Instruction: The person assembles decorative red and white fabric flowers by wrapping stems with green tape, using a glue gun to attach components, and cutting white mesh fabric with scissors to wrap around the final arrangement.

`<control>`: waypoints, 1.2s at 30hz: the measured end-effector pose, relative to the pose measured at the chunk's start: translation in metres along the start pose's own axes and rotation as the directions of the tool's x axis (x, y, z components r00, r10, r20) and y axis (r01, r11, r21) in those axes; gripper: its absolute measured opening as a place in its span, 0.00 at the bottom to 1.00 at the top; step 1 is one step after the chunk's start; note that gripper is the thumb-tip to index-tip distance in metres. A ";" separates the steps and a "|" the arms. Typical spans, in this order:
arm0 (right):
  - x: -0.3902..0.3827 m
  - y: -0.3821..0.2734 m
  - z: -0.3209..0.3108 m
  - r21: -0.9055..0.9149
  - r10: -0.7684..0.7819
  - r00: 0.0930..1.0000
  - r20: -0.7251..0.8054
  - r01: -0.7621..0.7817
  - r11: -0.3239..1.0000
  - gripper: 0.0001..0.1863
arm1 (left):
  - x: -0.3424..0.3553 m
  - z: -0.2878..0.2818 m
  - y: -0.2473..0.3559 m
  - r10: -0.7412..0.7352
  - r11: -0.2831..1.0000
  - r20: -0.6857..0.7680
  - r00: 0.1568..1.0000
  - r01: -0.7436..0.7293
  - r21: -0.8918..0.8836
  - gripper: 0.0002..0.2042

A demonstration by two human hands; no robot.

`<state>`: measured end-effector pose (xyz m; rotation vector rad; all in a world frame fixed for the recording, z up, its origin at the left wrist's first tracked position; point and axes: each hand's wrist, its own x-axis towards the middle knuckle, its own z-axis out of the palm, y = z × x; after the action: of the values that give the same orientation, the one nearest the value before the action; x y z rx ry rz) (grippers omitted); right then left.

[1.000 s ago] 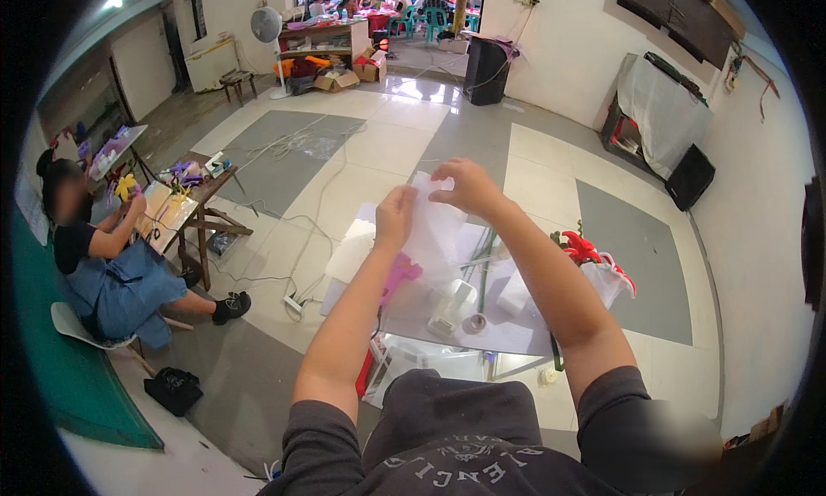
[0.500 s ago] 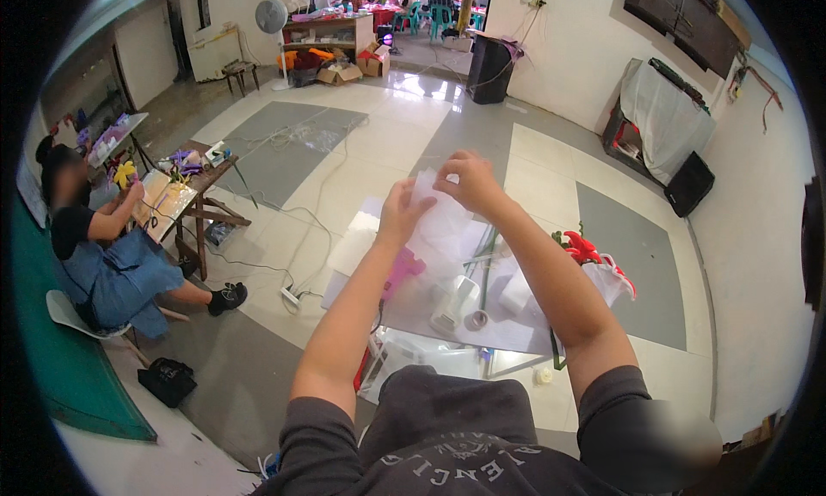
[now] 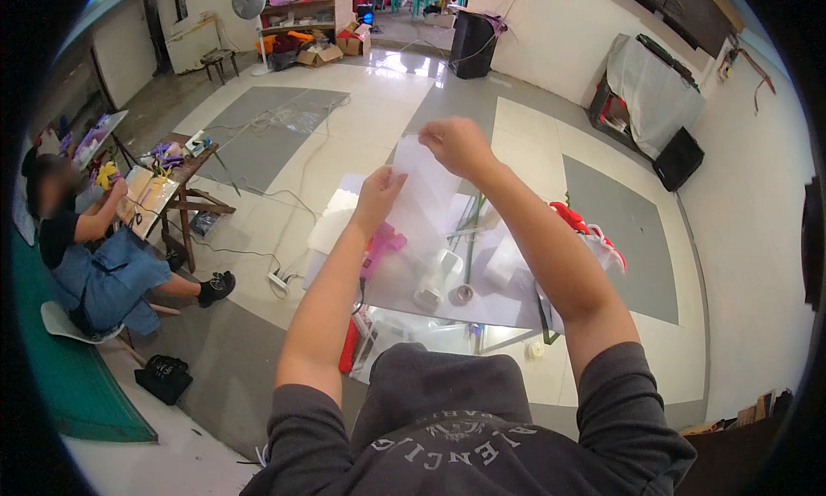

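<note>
A translucent white wrapping sheet [image 3: 423, 191] hangs over the table between my hands. My left hand [image 3: 379, 197] is closed on its left edge, thumb toward the sheet. At its upper right corner, my right hand [image 3: 458, 148] pinches the sheet with bent fingers. Below my left hand lies a pink glue gun [image 3: 381, 248], partly behind the sheet. Nearer to me on the white table [image 3: 404, 298] are a white plastic device [image 3: 437, 278] and a roll of tape [image 3: 465, 294]. Green stems [image 3: 474, 225] lie under and beside the sheet.
Red flowers in white wrapping [image 3: 594, 229] sit beyond my right forearm. To the left, a seated person [image 3: 103, 246] handles a yellow flower at a wooden table [image 3: 191, 165]. Cords and a power strip [image 3: 277, 281] lie on the floor. A black speaker [image 3: 475, 44] stands far ahead.
The view has shifted, so the room sits higher in the picture. My hands have moved farther apart, and the sheet, bunched before, is now spread flatter between them.
</note>
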<state>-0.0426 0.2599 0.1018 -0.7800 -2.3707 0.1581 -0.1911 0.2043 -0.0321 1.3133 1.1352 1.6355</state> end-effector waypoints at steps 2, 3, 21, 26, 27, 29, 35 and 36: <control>0.003 -0.005 -0.003 0.019 0.013 1.000 -0.020 -0.013 1.000 0.08 | 0.001 -0.005 -0.007 -0.009 1.000 0.009 1.000 0.009 0.026 0.08; 0.004 -0.008 -0.006 0.028 0.020 0.999 -0.030 -0.019 0.999 0.09 | 0.001 -0.007 -0.010 -0.014 0.999 0.012 1.000 0.013 0.039 0.08; -0.010 -0.041 -0.136 -0.069 -0.183 0.938 -0.295 0.170 0.983 0.09 | -0.006 0.001 0.066 0.283 0.958 -0.207 0.936 -0.285 0.019 0.25; -0.039 -0.058 -0.163 0.267 -0.013 0.964 -0.265 0.087 0.960 0.09 | -0.030 0.022 0.121 0.351 0.906 0.056 0.935 -0.354 0.234 0.32; -0.045 -0.063 -0.171 0.270 -0.006 0.964 -0.266 0.081 0.959 0.09 | -0.035 0.028 0.126 0.321 0.893 0.092 0.943 -0.334 0.301 0.31; -0.060 -0.059 -0.183 0.267 0.026 0.955 -0.294 0.056 0.962 0.09 | -0.046 0.039 0.133 0.177 0.927 0.129 0.976 -0.209 0.310 0.27; -0.126 -0.021 -0.194 0.214 0.226 0.894 -0.388 -0.151 0.965 0.11 | -0.108 0.081 0.141 -0.149 0.973 -0.028 0.988 0.142 -0.183 0.13; -0.139 -0.023 -0.194 0.218 0.276 0.879 -0.389 -0.203 0.955 0.11 | -0.116 0.086 0.135 -0.163 0.946 -0.034 0.986 0.147 -0.288 0.13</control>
<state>0.1501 0.1469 0.1892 -0.9217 -1.8277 0.2669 -0.0861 0.0679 0.0651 0.9743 0.9669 1.6565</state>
